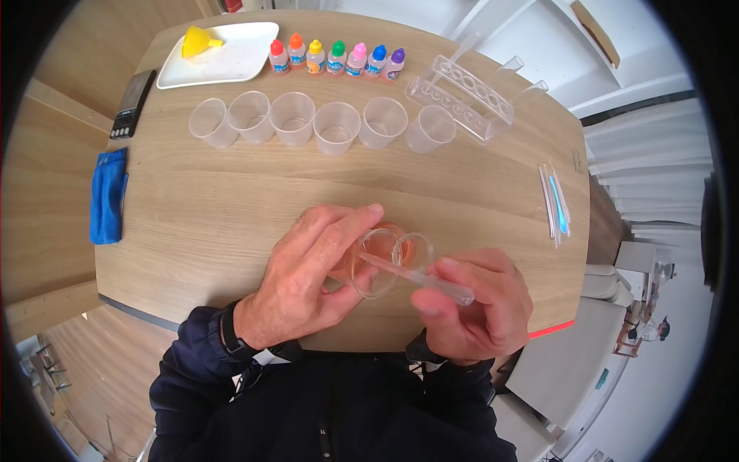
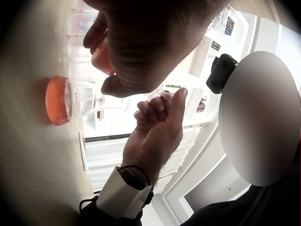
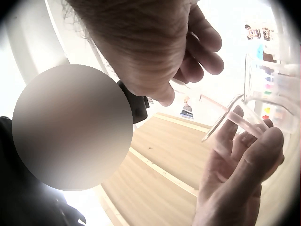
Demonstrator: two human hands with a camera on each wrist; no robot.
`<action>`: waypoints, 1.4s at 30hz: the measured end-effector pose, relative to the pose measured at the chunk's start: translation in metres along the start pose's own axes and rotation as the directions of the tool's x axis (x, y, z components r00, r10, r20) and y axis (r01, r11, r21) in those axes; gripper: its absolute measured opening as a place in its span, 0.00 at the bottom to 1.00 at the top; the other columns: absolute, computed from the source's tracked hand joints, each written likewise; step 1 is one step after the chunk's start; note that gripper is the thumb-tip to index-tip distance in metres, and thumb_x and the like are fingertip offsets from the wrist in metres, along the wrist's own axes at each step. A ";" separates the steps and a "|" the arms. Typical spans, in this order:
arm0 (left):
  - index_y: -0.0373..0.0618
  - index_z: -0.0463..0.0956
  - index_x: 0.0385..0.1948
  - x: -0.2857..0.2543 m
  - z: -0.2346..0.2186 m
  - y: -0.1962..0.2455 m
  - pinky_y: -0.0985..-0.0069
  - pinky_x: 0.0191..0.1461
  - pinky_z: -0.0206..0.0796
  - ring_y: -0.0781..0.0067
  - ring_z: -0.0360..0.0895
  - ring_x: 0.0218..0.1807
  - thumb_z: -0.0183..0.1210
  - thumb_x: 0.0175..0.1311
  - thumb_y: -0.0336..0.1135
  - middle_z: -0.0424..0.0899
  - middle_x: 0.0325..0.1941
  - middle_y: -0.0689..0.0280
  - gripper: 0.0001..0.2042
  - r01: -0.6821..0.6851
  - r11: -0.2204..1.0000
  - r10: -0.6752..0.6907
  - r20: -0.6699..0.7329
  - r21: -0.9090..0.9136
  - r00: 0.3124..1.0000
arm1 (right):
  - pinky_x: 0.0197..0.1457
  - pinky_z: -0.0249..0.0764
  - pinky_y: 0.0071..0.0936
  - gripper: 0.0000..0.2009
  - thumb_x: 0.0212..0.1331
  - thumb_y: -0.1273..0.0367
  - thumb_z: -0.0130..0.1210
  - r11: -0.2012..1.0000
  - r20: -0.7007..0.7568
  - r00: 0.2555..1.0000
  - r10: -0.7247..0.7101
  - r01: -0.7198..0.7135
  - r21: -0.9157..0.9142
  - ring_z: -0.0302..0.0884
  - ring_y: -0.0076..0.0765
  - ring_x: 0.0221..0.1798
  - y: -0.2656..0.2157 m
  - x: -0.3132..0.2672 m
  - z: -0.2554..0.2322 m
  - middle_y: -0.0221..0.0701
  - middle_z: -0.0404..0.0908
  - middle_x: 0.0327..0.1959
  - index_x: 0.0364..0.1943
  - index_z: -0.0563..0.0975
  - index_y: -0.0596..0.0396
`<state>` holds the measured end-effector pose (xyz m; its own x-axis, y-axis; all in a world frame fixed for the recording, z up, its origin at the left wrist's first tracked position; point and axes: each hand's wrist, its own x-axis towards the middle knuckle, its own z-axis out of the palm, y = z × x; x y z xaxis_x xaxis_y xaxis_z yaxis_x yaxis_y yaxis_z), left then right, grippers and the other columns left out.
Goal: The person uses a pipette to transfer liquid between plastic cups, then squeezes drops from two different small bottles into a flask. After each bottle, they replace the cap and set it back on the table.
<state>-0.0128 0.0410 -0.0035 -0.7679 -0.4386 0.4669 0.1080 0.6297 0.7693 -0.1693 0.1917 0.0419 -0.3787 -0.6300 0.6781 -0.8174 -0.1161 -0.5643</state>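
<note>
My left hand [image 1: 304, 266] grips a clear flask [image 1: 375, 289] with orange-pink liquid in it, its wide mouth facing up toward me. Close beside it a second flask [image 2: 59, 100] stands on the table, orange liquid in its bottom. Between thumb and fingers my right hand [image 1: 481, 304] pinches a clear plastic dropper pipette [image 1: 416, 281]. The pipette slants leftward, its narrow end inside the mouth of the held flask and its bulb end at the right fingers. In the left wrist view the left palm hides much of the held flask.
Several clear plastic cups [image 1: 336, 129] form a row across the table. Behind them stand small dye bottles [image 1: 337, 60] with coloured caps, a white tray [image 1: 173, 73] with a yellow funnel [image 1: 197, 42], and a clear test-tube rack [image 1: 462, 100]. A blue cloth [image 1: 108, 196] lies left, wrapped droppers [image 1: 556, 204] right.
</note>
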 end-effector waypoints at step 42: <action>0.32 0.77 0.68 -0.002 0.002 -0.003 0.59 0.57 0.79 0.48 0.86 0.53 0.78 0.55 0.24 0.87 0.56 0.50 0.35 -0.017 1.000 0.017 -0.002 0.010 1.000 | 0.24 0.68 0.25 0.12 0.69 0.65 0.75 0.974 -0.373 0.915 0.151 -0.075 0.212 0.79 0.34 0.20 -0.015 -0.003 -0.030 0.42 0.87 0.26 0.40 0.84 0.57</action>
<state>-0.0127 0.0410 -0.0075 -0.7646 -0.4292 0.4807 0.1150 0.6431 0.7571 -0.1695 0.2182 0.0626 -0.6322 -0.3076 0.7111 -0.6762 -0.2289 -0.7003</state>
